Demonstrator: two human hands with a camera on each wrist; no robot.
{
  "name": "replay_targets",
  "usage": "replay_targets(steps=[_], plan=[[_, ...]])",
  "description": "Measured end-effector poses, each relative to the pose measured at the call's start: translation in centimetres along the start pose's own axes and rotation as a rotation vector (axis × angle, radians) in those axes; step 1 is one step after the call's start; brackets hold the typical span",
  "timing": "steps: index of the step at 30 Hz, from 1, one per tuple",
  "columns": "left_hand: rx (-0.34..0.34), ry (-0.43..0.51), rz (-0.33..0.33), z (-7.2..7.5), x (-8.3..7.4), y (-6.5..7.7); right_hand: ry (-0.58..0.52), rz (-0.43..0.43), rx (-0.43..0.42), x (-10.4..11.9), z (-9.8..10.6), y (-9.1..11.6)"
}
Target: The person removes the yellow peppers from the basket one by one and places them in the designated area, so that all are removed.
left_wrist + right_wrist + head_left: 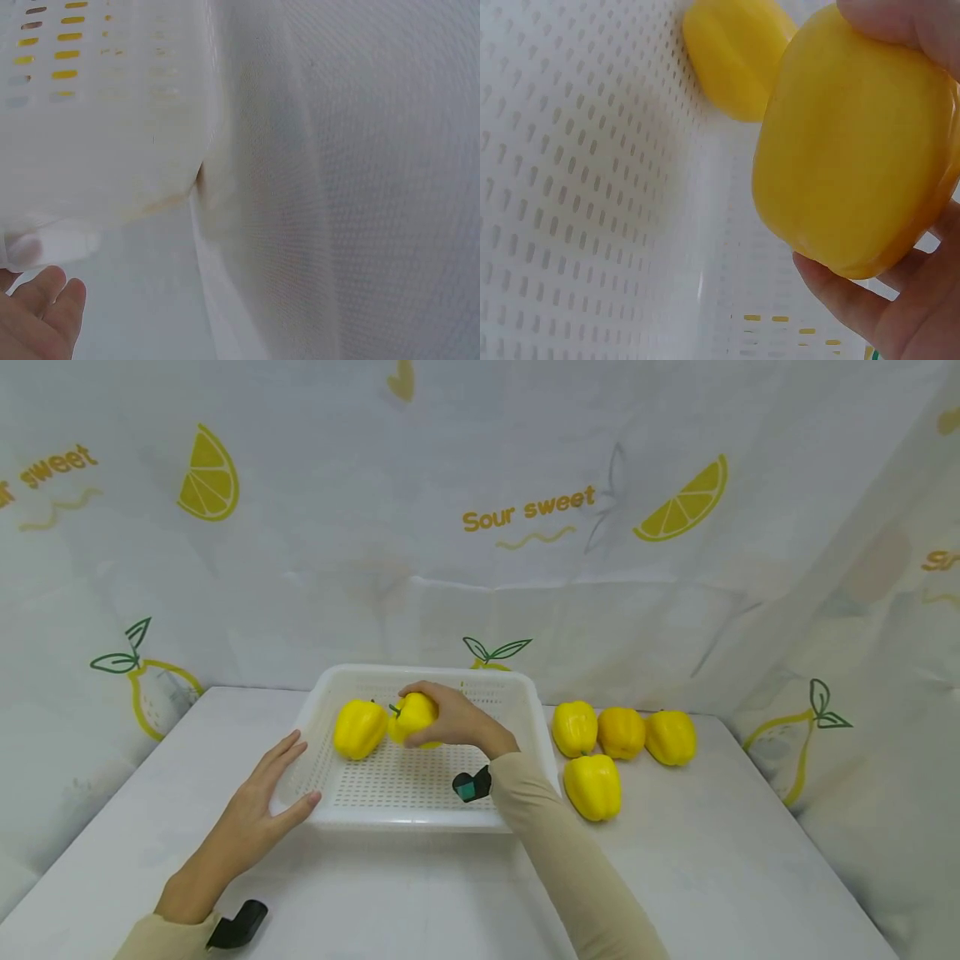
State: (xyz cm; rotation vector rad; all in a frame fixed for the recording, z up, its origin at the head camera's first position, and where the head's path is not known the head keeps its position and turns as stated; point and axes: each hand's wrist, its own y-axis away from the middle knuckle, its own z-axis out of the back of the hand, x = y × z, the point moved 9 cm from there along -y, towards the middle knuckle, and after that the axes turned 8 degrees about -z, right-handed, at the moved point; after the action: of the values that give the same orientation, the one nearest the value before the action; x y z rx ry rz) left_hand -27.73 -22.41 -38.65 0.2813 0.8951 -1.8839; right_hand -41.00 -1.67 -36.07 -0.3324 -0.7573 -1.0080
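Note:
My right hand (456, 720) grips a yellow bell pepper (412, 717) inside the white perforated basket (420, 821), its green stem pointing left. In the right wrist view, the thumb and fingers wrap opposite sides of the held pepper (847, 150). Just left of it in the basket lies another yellow bell pepper (360, 729). At the basket's left side, my left hand (255, 818) spreads its fingers along the rim, thumb near the front left corner. The left wrist view catches the left hand's fingertips (66, 304) beside the basket's outer wall (90, 157).
Several yellow bell peppers stand on the white table right of the basket, three in a row with one pepper (592, 787) in front. A white cloth (360, 543) printed with lemons hangs behind the table. Black wrist devices (238, 925) sit on both sleeves.

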Motion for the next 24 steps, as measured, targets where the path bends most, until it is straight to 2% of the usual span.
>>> replay_targets(steps=[9, 24], plan=[[-0.004, 0.001, -0.002, 0.1, -0.1, 0.0, -0.005, -0.007, -0.045, 0.9, 1.8, 1.2], [-0.006, -0.003, -0.005, 0.1, 0.0, 0.0, -0.022, -0.046, -0.111, -0.2, 4.5, 3.1]])
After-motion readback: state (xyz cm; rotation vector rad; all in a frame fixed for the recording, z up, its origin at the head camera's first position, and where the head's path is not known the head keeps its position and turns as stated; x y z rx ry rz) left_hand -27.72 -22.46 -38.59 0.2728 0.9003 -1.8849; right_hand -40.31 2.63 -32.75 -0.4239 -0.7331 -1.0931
